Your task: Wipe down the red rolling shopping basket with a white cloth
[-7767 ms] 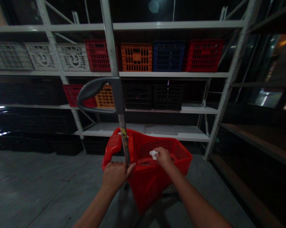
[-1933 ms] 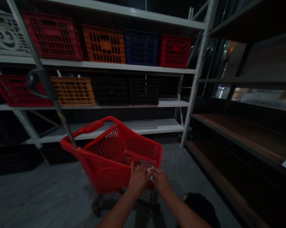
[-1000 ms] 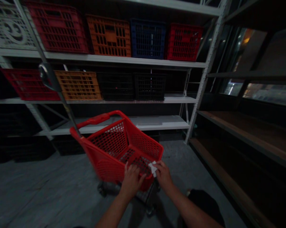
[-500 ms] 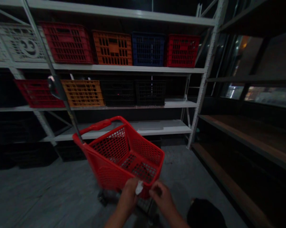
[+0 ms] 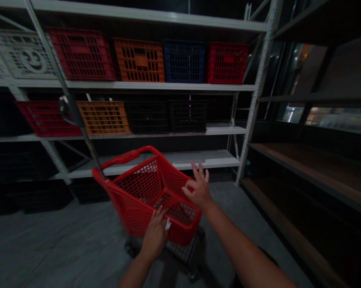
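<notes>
My left hand [image 5: 156, 233] is by the near rim of a red plastic shopping cart [image 5: 132, 218], its fingers stretched forward. A small crumpled white scrap [image 5: 167, 224] shows at its thumb and appears held there; its material is unclear. My right hand [image 5: 198, 190] is raised in front of the cart's right side. Its thumb and index finger are bent together in a pinch while the other fingers stand up and spread. Whatever may be in that pinch is too small to make out. No goods show inside the cart's basket.
White metal shelving [image 5: 156, 85] behind the cart carries red, orange, blue, black and white crates. A grey pole [image 5: 48, 50] rises from the cart's left corner. Brown wooden shelves [image 5: 312, 172] line the right side. Grey concrete floor [image 5: 63, 240] surrounds the cart.
My right hand has moved up and to the right, away from my left hand. My left hand has shifted slightly up and left with the white scrap, its fingers now stretched out.
</notes>
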The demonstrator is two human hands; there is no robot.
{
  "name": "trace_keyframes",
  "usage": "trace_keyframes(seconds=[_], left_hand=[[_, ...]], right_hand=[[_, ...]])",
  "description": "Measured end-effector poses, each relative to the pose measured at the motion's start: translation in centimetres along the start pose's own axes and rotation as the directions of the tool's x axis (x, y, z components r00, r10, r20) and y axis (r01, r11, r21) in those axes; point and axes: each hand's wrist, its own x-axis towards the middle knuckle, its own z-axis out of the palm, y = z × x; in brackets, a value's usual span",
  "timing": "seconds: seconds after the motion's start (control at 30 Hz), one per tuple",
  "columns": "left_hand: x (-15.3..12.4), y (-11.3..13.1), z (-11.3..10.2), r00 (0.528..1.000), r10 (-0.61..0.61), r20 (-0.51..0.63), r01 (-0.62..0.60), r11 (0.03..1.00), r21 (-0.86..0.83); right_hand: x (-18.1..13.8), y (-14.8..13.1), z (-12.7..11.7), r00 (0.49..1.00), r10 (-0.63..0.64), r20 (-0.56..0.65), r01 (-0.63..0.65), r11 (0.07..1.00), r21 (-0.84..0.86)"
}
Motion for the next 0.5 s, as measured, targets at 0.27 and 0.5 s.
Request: trace_keyframes(seconds=[0.27, 0.5], left_hand=[[1.4, 3.3, -0.8, 0.997, -0.046, 0.066, 0.05, 0.997, -0.062], [1.0, 4.7, -0.1, 0.999, -0.019, 0.051, 0.023, 0.998, -0.066]], right_hand=[[3.3, -2.0, -1.2, 0.994, -0.084, -0.069, 0.084, 0.996, -0.003], [2.9, -1.1, -1.0, 0.998, -0.064, -0.021, 0.064, 0.998, -0.029]])
